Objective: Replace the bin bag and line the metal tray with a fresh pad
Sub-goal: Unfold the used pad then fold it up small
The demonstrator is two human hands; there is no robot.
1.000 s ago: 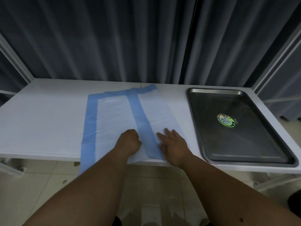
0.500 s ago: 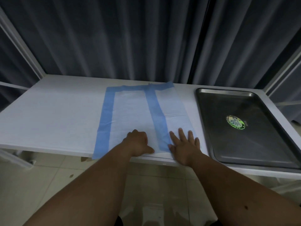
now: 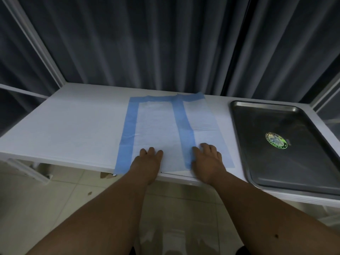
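Now that our left hand (image 3: pixel 147 159) has uncurled, both it and our right hand (image 3: pixel 207 159) press flat on the blue-bordered pad (image 3: pixel 156 126), smoothing it; the metal tray (image 3: pixel 294 181) at right remains unlined.

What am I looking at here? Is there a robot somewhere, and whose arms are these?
No robot: a person wears a camera on the head, looking down at their own bare arms. On the white table lies a white pad with blue borders, partly folded. The left hand and the right hand both rest on its near end, close to the table edge; neither visibly grips it. To the right sits an empty metal tray with a round green sticker inside. Dark curtains hang behind.
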